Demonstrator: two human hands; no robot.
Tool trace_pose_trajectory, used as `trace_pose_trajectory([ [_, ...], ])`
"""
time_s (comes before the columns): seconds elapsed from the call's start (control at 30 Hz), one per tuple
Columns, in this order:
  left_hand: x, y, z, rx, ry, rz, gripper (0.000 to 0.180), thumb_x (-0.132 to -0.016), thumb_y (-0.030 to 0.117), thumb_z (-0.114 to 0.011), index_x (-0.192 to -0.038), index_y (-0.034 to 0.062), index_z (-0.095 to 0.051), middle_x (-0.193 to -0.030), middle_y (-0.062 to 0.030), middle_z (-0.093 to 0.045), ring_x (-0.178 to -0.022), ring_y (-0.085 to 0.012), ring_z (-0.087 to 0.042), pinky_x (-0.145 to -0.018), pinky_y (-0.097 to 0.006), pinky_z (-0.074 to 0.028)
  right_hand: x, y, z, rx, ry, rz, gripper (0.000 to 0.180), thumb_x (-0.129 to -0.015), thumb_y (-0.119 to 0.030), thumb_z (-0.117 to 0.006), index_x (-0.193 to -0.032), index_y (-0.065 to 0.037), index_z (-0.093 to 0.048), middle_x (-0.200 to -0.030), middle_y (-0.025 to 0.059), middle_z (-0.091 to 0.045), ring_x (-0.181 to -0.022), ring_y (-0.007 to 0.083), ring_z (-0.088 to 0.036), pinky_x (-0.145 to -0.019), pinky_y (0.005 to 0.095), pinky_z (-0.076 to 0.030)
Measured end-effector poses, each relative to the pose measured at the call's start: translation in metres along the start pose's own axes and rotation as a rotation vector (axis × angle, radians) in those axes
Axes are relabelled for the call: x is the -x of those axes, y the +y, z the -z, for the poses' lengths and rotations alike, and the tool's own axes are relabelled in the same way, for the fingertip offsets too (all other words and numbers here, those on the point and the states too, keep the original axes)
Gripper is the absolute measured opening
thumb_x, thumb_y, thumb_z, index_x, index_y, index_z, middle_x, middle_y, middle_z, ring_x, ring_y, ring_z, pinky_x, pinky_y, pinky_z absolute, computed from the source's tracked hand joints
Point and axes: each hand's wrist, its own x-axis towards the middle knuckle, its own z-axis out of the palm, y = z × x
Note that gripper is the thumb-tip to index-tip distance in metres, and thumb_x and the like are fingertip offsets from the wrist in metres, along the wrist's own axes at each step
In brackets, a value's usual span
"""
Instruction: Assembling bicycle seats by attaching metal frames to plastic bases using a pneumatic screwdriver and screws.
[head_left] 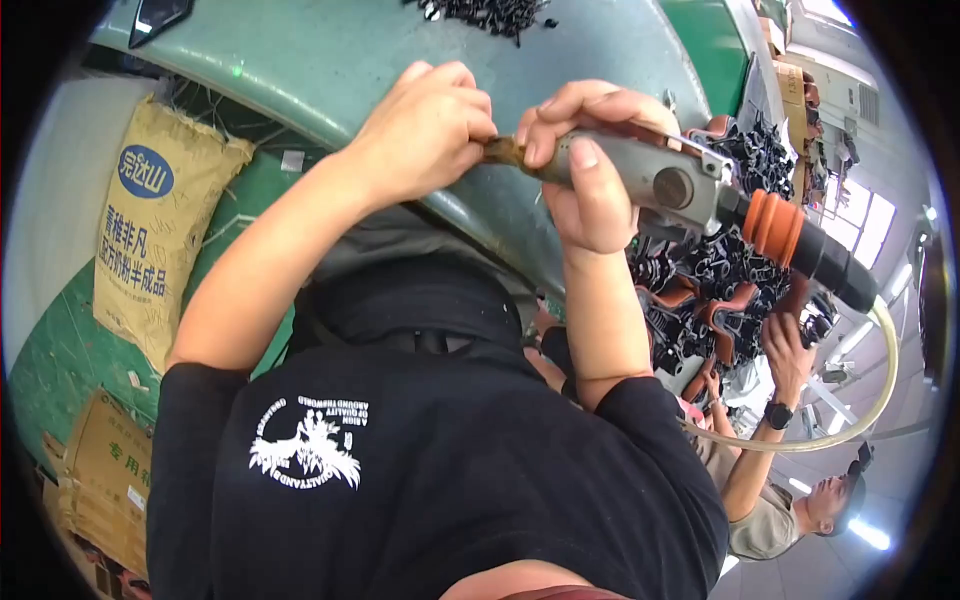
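Observation:
My right hand [597, 205] is wrapped around a grey air screwdriver [690, 190], its thumb lying along the body. The tool lies nearly level over the table's near edge, its brownish nose pointing left. An orange ring and a black fitting sit at its back end, with a pale air hose [885, 380] curving down from there. My left hand [425, 130] is closed at the tool's nose, fingers bent together. Whatever those fingers pinch is hidden behind them.
The green metal table [320, 75] carries a pile of small dark screws [490, 14] at its far side. Many black parts with orange-brown pieces [725, 270] are heaped at right, near another person's hand [788, 355]. A paper sack [165, 235] and a carton [105, 475] stand at left.

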Motion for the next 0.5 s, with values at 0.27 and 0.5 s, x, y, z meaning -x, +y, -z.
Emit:
trace_pose_trajectory([
  [0.27,0.004,0.012,0.010,0.001,-0.043,-0.022,0.010,-0.076,0.014,-0.080,-0.086,0.0126,-0.079,-0.090,0.0032,-0.071,-0.102,-0.0222,-0.062,-0.093,-0.041,-0.046,0.001,-0.014,-0.009,-0.044,-0.009,-0.032,0.034,-0.095,-0.003,-0.071,-0.122,-0.004,-0.049,-0.102,0.0194,-0.067,-0.075,0.0201,-0.066,-0.069,0.0342,-0.058],
  [0.5,0.001,0.015,0.013,0.092,-0.020,-0.036,0.009,-0.077,0.014,-0.080,-0.086,0.0109,-0.079,-0.090,0.0027,-0.071,-0.105,-0.0219,-0.062,-0.096,-0.042,-0.045,-0.004,-0.039,-0.016,0.090,-0.050,0.114,0.034,-0.096,-0.002,-0.069,-0.123,-0.003,-0.048,-0.107,0.0226,-0.066,-0.076,0.0200,-0.067,-0.071,0.0339,-0.058],
])
